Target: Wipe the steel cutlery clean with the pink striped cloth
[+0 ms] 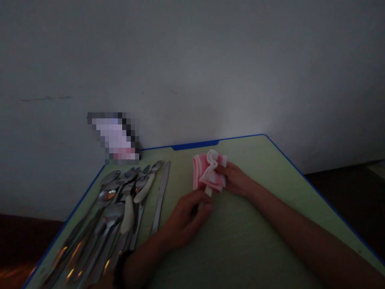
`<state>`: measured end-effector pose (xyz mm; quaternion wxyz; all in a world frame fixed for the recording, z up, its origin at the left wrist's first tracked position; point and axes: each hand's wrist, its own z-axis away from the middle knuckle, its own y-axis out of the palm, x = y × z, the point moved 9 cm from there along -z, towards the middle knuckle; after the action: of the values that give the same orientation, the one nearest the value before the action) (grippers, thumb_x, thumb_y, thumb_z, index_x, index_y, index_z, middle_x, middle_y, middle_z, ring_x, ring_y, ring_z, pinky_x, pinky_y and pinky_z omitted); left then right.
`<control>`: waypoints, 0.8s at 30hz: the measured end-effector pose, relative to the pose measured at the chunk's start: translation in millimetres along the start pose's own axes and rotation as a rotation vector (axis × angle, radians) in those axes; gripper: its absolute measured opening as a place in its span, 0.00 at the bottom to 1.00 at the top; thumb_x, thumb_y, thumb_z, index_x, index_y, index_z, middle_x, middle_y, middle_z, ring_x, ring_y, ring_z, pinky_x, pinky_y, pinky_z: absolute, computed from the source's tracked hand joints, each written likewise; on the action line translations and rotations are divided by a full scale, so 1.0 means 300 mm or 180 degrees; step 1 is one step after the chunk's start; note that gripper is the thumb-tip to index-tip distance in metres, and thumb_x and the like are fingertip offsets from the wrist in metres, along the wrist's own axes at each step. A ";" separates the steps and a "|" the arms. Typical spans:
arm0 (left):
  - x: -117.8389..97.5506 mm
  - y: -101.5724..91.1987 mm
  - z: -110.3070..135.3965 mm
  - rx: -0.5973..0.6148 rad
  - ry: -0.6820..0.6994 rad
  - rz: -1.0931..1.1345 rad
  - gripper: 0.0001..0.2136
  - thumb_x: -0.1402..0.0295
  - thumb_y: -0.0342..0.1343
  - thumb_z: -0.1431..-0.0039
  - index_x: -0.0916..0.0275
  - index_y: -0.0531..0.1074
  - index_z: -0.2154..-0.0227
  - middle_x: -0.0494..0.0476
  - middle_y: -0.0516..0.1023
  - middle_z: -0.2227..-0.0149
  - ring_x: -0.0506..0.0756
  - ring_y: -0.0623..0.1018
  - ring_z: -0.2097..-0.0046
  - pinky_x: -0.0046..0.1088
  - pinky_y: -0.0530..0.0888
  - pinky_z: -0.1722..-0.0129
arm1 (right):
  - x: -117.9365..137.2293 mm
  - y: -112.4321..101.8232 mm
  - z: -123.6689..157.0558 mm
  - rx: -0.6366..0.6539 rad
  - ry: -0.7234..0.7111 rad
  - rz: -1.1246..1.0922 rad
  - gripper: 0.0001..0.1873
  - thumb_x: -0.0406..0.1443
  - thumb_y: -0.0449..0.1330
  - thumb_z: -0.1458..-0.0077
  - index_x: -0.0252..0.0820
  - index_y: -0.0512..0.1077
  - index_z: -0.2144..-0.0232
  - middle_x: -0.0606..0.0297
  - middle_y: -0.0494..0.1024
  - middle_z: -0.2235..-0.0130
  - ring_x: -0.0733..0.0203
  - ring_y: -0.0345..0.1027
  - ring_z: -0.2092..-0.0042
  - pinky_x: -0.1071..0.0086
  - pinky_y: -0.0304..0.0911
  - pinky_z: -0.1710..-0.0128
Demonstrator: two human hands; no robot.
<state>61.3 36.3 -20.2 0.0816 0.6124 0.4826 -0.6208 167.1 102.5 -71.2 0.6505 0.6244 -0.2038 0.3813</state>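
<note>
My left hand (191, 214) is closed around a piece of cutlery with a pale handle (208, 191). Its other end disappears into a pink and white striped cloth (207, 170), so its kind is hidden. My right hand (236, 178) grips the folded cloth from the right side, thumb on top, wrapping it about the hidden end. Both hands are over the middle of the green table (264, 228). Left of my left hand a table knife (161, 196) lies by itself, beside a pile of spoons and forks (112, 212).
Two pale-handled pieces (128, 214) lie on top of the cutlery pile, along the table's left side. A pixelated, phone-like device (116, 138) leans against the grey wall (192, 72) at the back left. A blue edge (195, 145) borders the table.
</note>
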 end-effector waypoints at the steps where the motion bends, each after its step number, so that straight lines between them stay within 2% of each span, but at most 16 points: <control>1: -0.012 0.008 0.001 0.0112 0.0066 -0.0095 0.06 0.67 0.47 0.40 0.63 0.64 0.70 0.50 0.64 0.72 0.49 0.64 0.70 0.25 0.62 0.69 | -0.001 -0.004 0.000 -0.0062 -0.0004 0.0012 0.12 0.35 0.67 0.59 0.36 0.72 0.70 0.67 0.76 0.73 0.66 0.69 0.71 0.72 0.65 0.68; 4: -0.044 0.022 0.006 0.0316 0.0122 -0.0185 0.05 0.68 0.47 0.40 0.62 0.65 0.64 0.53 0.67 0.67 0.51 0.66 0.66 0.26 0.63 0.65 | 0.000 -0.019 -0.005 -0.0245 -0.0020 0.0040 0.14 0.40 0.66 0.58 0.37 0.71 0.71 0.66 0.76 0.74 0.66 0.68 0.72 0.71 0.65 0.69; 8: -0.035 0.024 0.008 0.0356 -0.0209 0.0005 0.10 0.69 0.38 0.36 0.59 0.63 0.58 0.55 0.67 0.62 0.52 0.68 0.61 0.29 0.65 0.59 | 0.008 -0.029 -0.018 -0.0307 -0.0070 -0.0046 0.14 0.41 0.65 0.56 0.38 0.70 0.70 0.66 0.76 0.73 0.64 0.68 0.71 0.71 0.65 0.68; 10: -0.016 0.021 0.006 0.0190 -0.0306 0.0182 0.10 0.68 0.37 0.35 0.59 0.60 0.55 0.55 0.67 0.63 0.51 0.67 0.63 0.28 0.66 0.61 | 0.015 -0.032 -0.022 -0.0304 -0.0121 -0.0115 0.13 0.41 0.64 0.55 0.38 0.70 0.69 0.66 0.76 0.73 0.64 0.69 0.70 0.70 0.65 0.67; 13: 0.024 0.008 0.005 -0.0263 -0.0313 0.0536 0.11 0.66 0.38 0.35 0.57 0.51 0.50 0.53 0.66 0.64 0.50 0.67 0.67 0.26 0.66 0.67 | 0.018 -0.033 -0.021 -0.0263 -0.0140 -0.0134 0.11 0.39 0.64 0.54 0.38 0.71 0.69 0.66 0.76 0.71 0.65 0.68 0.70 0.71 0.66 0.67; 16: 0.065 -0.001 0.005 -0.0511 -0.0443 0.0598 0.10 0.64 0.41 0.36 0.59 0.52 0.54 0.51 0.65 0.67 0.48 0.65 0.71 0.23 0.64 0.71 | 0.016 -0.029 -0.017 -0.0178 -0.0105 -0.0129 0.10 0.36 0.65 0.55 0.37 0.71 0.70 0.66 0.76 0.71 0.67 0.68 0.71 0.73 0.65 0.68; 18: 0.075 0.001 0.001 -0.0415 -0.0574 0.0346 0.07 0.63 0.41 0.36 0.61 0.58 0.61 0.49 0.65 0.71 0.48 0.65 0.72 0.23 0.63 0.72 | 0.016 -0.027 -0.016 -0.0130 -0.0097 -0.0161 0.10 0.37 0.65 0.55 0.37 0.71 0.69 0.66 0.76 0.70 0.67 0.67 0.71 0.73 0.66 0.68; 21: 0.061 0.010 -0.005 -0.0128 -0.0639 -0.0058 0.15 0.62 0.37 0.35 0.63 0.63 0.72 0.49 0.64 0.76 0.48 0.65 0.73 0.24 0.61 0.72 | 0.013 -0.024 -0.015 -0.0095 -0.0074 -0.0195 0.12 0.37 0.65 0.56 0.37 0.71 0.68 0.65 0.76 0.70 0.67 0.67 0.71 0.73 0.66 0.68; 24: 0.044 0.010 -0.007 -0.0033 -0.0632 -0.0135 0.17 0.62 0.36 0.35 0.64 0.64 0.74 0.49 0.66 0.75 0.49 0.67 0.72 0.25 0.62 0.70 | 0.008 -0.027 -0.014 -0.0150 -0.0031 -0.0211 0.12 0.36 0.66 0.57 0.36 0.71 0.69 0.65 0.76 0.70 0.67 0.67 0.71 0.73 0.65 0.68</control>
<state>61.6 42.6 -32.3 0.1190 0.5371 0.4883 -0.6775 173.6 107.8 -75.2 0.6763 0.6172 -0.1950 0.3516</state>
